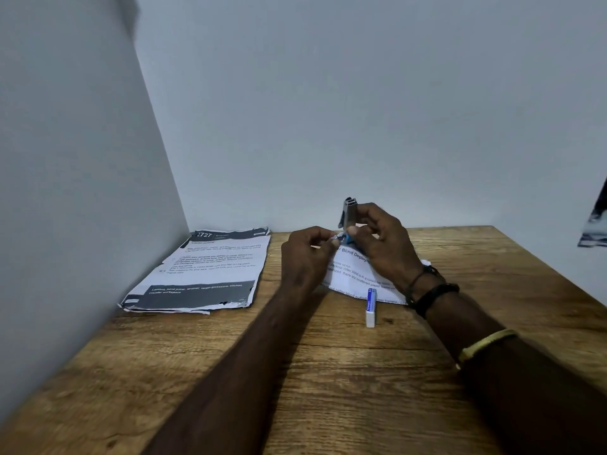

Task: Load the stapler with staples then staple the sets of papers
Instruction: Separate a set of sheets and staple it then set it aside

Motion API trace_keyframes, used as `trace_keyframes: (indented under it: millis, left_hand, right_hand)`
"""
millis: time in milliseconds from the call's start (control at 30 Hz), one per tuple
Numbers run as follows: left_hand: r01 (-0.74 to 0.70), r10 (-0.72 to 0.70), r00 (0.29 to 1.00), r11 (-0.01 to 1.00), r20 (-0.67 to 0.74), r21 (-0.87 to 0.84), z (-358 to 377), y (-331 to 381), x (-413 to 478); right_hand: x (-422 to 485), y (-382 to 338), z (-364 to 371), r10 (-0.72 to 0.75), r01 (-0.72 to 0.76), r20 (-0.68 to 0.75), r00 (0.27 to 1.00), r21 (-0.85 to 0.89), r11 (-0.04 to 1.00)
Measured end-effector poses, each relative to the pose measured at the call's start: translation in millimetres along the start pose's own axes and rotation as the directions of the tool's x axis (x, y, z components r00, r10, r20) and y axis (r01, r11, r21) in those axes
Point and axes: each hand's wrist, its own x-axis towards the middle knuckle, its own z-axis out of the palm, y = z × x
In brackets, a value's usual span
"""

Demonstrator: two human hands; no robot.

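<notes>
My right hand holds a small stapler above the table, its metal top swung open and pointing up, its blue base low between my hands. My left hand pinches something small at the stapler's blue base; the pinched item is too small to identify. A small white and blue staple box lies on the wooden table just in front of my hands. A sheet of printed paper lies under my hands. A second stack of printed papers rests at the back left.
White walls close the table at the left and back. The table's right edge runs diagonally at the far right, and a dark object shows past it. Bracelets circle my right wrist.
</notes>
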Motion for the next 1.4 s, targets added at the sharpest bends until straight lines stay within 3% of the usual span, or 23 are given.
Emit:
trace_keyframes:
  millis: [200, 867, 1000, 1100, 1267, 1400]
  left_hand:
    - [-0.003, 0.003, 1.000, 1.000, -0.005, -0.020, 1, 2, -3]
    - [0.003, -0.004, 1.000, 1.000, -0.005, -0.027, 1, 7, -4]
    - [0.021, -0.022, 0.997, 1.000, -0.073, -0.013, -1, 1, -3]
    - [0.075, -0.076, 0.977, 0.997, -0.201, -0.010, -5, -4, 3]
    - [0.190, -0.194, 0.881, 0.980, -0.430, -0.054, -15, -14, 14]
    - [0.220, -0.250, 0.818, 0.968, -0.518, -0.120, -23, -19, 20]
  right_hand:
    - [0, -1, 2, -0.020, 0.019, -0.010, 1.000, -0.082, 0.996]
    - [1, -6, 1, 0.036, -0.042, -0.065, 0.997, -0.089, 0.995]
    - [-1, -7, 3, 0.051, -0.052, -0.102, 0.993, -0.010, 0.999]
    - [0, -9, 0, 0.065, -0.063, -0.159, 0.985, 0.019, 0.998]
    - [-4, -8, -8, 0.011, 0.000, 0.072, 0.997, -0.153, 0.988]
    - [-9, -11, -3, 0.042, 0.061, 0.293, 0.955, -0.333, 0.941]
